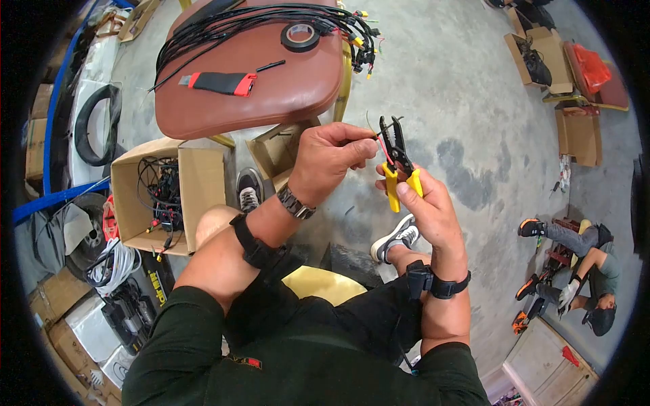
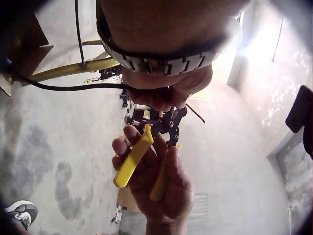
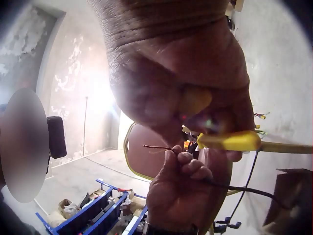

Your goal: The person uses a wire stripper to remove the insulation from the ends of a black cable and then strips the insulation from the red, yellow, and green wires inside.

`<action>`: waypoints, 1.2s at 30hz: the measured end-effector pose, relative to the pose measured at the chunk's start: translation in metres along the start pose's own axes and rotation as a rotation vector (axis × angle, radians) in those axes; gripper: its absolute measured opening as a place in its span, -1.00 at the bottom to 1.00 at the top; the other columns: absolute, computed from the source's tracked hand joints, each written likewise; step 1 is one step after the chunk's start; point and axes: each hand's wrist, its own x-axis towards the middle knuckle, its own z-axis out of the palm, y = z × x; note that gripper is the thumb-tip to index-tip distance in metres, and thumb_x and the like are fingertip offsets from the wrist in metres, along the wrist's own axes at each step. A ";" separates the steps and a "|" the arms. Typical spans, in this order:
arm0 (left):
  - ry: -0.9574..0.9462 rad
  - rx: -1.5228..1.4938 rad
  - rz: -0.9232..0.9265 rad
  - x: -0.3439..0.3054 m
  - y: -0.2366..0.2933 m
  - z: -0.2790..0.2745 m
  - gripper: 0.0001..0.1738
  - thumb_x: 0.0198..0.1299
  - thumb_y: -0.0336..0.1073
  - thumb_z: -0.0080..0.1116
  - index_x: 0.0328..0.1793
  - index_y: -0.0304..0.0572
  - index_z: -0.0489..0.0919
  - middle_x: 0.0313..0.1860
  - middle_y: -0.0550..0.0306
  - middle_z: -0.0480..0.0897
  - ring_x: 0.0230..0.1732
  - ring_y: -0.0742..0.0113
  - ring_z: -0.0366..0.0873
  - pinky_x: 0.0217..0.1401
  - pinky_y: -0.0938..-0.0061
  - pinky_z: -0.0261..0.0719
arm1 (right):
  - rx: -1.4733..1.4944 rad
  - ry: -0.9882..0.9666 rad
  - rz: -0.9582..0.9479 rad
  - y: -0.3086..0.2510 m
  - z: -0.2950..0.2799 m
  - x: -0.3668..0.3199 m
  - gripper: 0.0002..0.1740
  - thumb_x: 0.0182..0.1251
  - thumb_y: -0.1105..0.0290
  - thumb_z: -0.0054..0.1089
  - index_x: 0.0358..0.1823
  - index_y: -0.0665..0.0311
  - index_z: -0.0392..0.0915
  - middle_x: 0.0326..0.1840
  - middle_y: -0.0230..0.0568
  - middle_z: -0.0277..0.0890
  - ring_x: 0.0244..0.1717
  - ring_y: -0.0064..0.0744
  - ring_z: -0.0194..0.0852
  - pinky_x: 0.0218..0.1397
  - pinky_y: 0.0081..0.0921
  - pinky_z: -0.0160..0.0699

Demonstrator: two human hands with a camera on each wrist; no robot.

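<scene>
My left hand [image 1: 332, 159] pinches the end of a black cable, with thin coloured wires [image 1: 384, 143] fanning out past the fingertips. The cable [image 2: 73, 86] runs off to the side in the left wrist view. My right hand [image 1: 430, 206] holds a wire stripper by its yellow handles [image 1: 392, 188], which stand apart. The tool's black jaws point up, close beside the wires; whether they touch them is unclear. In the right wrist view the left hand [image 3: 178, 191] pinches the cable near a yellow handle [image 3: 234, 141].
On the brown stool [image 1: 271, 111] lie a black cable bundle [image 1: 250, 24], a tape roll [image 1: 300, 36] and a red-black utility knife [image 1: 220, 84]. A cardboard box [image 1: 196, 203] holding cables stands at left. Another person [image 1: 582, 271] sits at far right.
</scene>
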 end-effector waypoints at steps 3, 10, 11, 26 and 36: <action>0.000 -0.001 -0.008 -0.001 0.000 0.001 -0.80 0.22 -0.39 0.40 -0.08 -0.32 0.69 -0.32 0.17 0.72 -0.40 0.52 0.59 -0.30 0.61 0.57 | 0.002 -0.002 -0.002 0.000 0.001 0.000 -0.53 0.52 0.27 0.14 0.34 0.36 0.42 0.11 -0.27 0.56 0.12 -0.43 0.55 0.14 -0.47 0.48; 0.002 -0.012 -0.009 0.001 -0.002 0.000 -0.79 0.21 -0.38 0.41 -0.09 -0.32 0.69 -0.32 0.17 0.73 -0.41 0.51 0.60 -0.30 0.60 0.57 | -0.005 -0.018 -0.025 0.001 0.002 -0.001 -0.52 0.52 0.29 0.14 0.34 0.38 0.42 0.12 -0.25 0.55 0.12 -0.43 0.54 0.20 -0.44 0.47; -0.001 -0.012 -0.008 0.001 -0.002 0.000 -0.79 0.21 -0.38 0.41 -0.09 -0.32 0.69 -0.32 0.17 0.73 -0.41 0.51 0.60 -0.30 0.60 0.57 | -0.018 -0.020 -0.023 0.000 0.002 -0.001 -0.53 0.51 0.30 0.14 0.34 0.38 0.43 0.11 -0.25 0.55 0.12 -0.43 0.54 0.20 -0.45 0.47; -0.006 -0.021 -0.013 0.002 -0.005 0.000 -0.81 0.21 -0.38 0.41 -0.11 -0.31 0.68 -0.33 0.17 0.73 -0.42 0.52 0.60 -0.32 0.63 0.57 | -0.156 0.005 -0.030 -0.001 0.004 -0.001 -0.53 0.49 0.39 0.14 0.38 0.33 0.42 0.04 -0.27 0.58 0.06 -0.48 0.56 0.18 -0.47 0.50; 0.026 -0.018 0.002 0.002 -0.005 0.001 -0.82 0.21 -0.38 0.40 -0.12 -0.31 0.68 -0.34 0.18 0.73 -0.41 0.54 0.60 -0.32 0.64 0.57 | -0.340 0.039 -0.030 0.001 0.009 -0.001 -0.53 0.50 0.39 0.13 0.39 0.30 0.39 0.12 -0.26 0.59 0.08 -0.49 0.56 0.07 -0.55 0.51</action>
